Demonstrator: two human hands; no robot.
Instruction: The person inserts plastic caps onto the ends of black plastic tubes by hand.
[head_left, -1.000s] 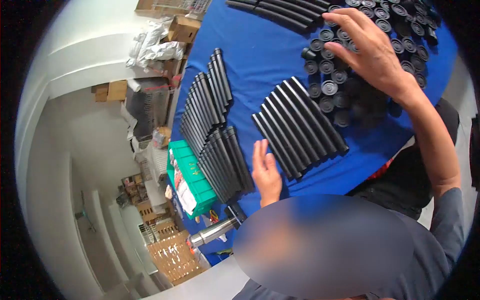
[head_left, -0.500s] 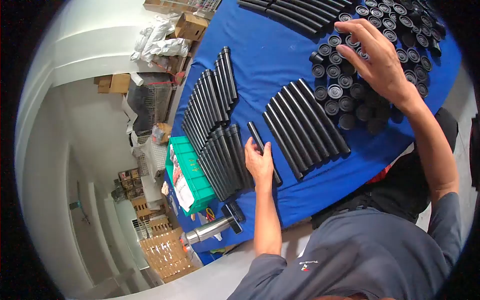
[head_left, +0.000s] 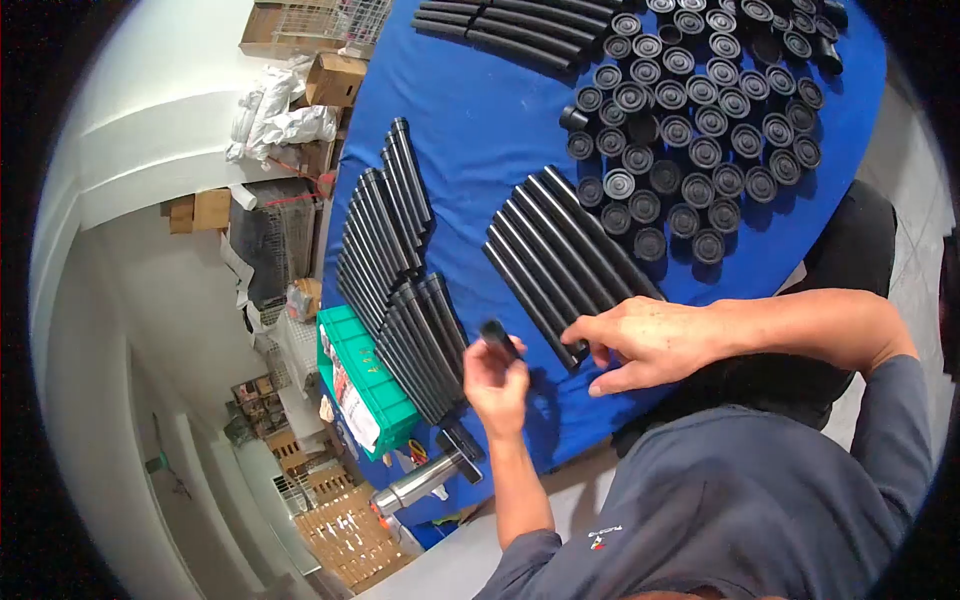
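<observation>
A short length of black tube is held in my left hand, one end tipped up towards me and blurred by motion. To its right, my right hand reaches across with the index finger stretched out at the lower ends of a row of black tubes. Its thumb stands apart from the fingers, and nothing shows between them. Many round black caps with ringed faces are spread over the upper right of the blue cloth.
More black tubes with collared ends lie in stacked rows left of my left hand. Beside them stand a green plastic bin and a steel cylinder. Another group of tubes lies at the far edge.
My right hand has come down from over the caps to the lower ends of the tube row. My left hand has lifted and tilted its tube off the cloth.
</observation>
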